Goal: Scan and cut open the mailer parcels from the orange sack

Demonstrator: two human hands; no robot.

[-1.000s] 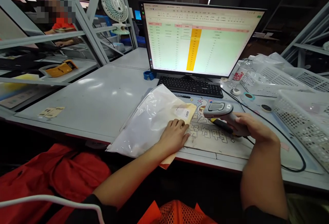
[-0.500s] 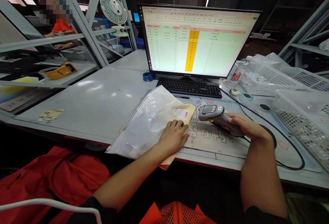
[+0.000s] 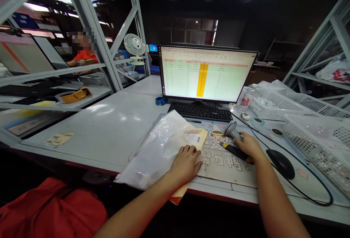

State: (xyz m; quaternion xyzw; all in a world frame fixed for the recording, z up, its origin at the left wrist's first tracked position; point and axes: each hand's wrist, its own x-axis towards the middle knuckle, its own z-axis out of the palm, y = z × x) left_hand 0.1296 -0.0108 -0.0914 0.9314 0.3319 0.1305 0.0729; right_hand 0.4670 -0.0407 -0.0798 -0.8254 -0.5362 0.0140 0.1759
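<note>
Nearside of the keyboard (image 3: 201, 112), the bag (image 3: 155, 154) slants lengthwise, far corner towards it, under the flat, unclenched left hand (image 3: 186, 164); the right hand (image 3: 250, 146) touches the scanner (image 3: 231, 130) below the keyboard's right end, whether clasped I cannot tell.

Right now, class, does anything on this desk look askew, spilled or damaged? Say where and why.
The bag looks askew: it lies slantwise under the left hand, and its near end pokes past the front edge of the desk instead of lying fully on it. No spill or damage is visible.
</note>
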